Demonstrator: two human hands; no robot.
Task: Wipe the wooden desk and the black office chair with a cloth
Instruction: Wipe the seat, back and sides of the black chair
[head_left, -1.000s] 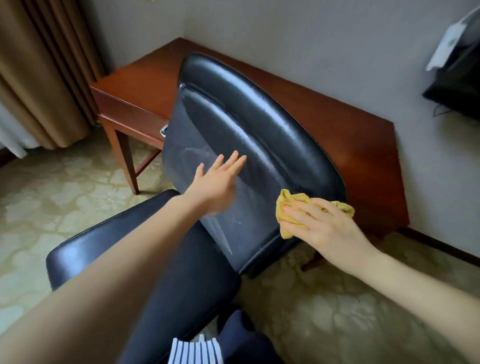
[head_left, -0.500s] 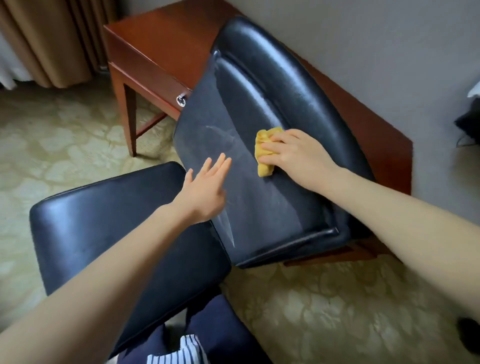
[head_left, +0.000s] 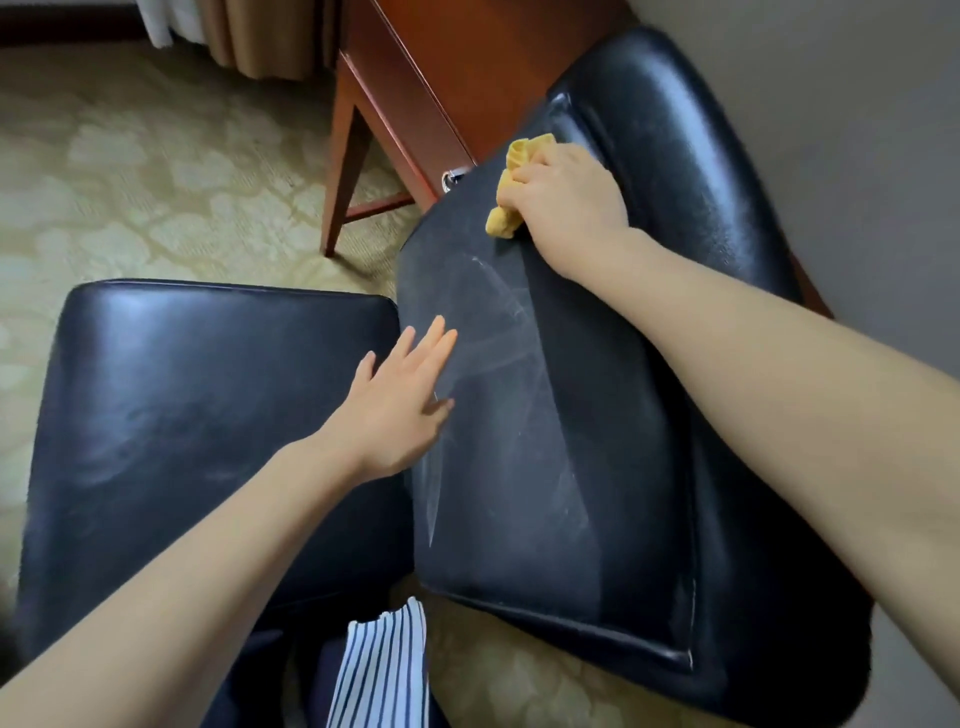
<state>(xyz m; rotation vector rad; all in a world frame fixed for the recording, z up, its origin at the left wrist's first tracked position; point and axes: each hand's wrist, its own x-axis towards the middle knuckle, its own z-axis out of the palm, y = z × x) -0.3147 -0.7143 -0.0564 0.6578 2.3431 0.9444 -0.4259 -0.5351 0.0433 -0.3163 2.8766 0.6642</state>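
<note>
The black office chair's backrest fills the middle and right of the head view, with pale smear marks on its leather. Its seat lies at the lower left. My right hand presses a bunched yellow cloth against the upper left part of the backrest. My left hand lies flat with fingers apart on the backrest's left edge, holding nothing. The wooden desk stands behind the chair at the top, with a drawer pull showing beside the cloth.
A grey wall runs along the right, close behind chair and desk. Patterned beige carpet covers the floor to the left. Brown curtains hang at the top left. Striped clothing shows at the bottom.
My right hand has slid the cloth from the backrest's right edge across to its upper left. The view has tilted further down over the chair. My left hand has stayed on the backrest.
</note>
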